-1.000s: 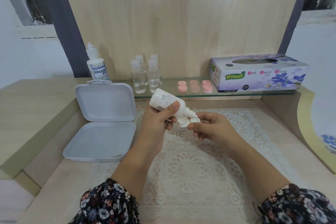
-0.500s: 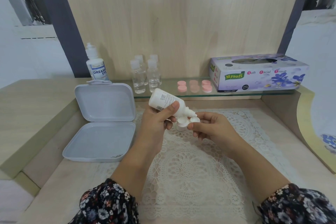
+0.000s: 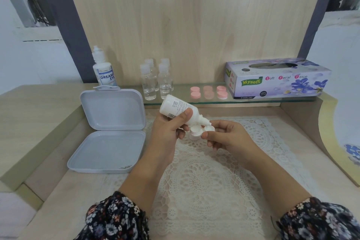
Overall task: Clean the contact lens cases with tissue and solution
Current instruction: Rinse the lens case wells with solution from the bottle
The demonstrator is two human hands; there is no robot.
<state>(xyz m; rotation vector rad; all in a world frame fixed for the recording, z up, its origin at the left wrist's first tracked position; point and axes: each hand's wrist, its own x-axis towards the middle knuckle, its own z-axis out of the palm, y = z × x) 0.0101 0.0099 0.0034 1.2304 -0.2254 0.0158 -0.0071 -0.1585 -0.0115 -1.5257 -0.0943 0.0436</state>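
My left hand (image 3: 169, 127) grips a small white solution bottle (image 3: 178, 109), tilted with its nozzle pointing down to the right. The nozzle tip hangs just above an open white contact lens case (image 3: 196, 132). My right hand (image 3: 224, 136) pinches that case by its right cup, above the lace mat (image 3: 204, 171). On the glass shelf (image 3: 181, 101) lie several pink lens case caps (image 3: 208, 92). A purple tissue box (image 3: 276, 78) stands at the shelf's right end.
An open grey plastic box (image 3: 109, 132) lies left of the mat, lid leaning back. A larger solution bottle (image 3: 103, 70) stands behind it. Several small clear bottles (image 3: 155, 82) stand on the shelf. A raised ledge runs along the left.
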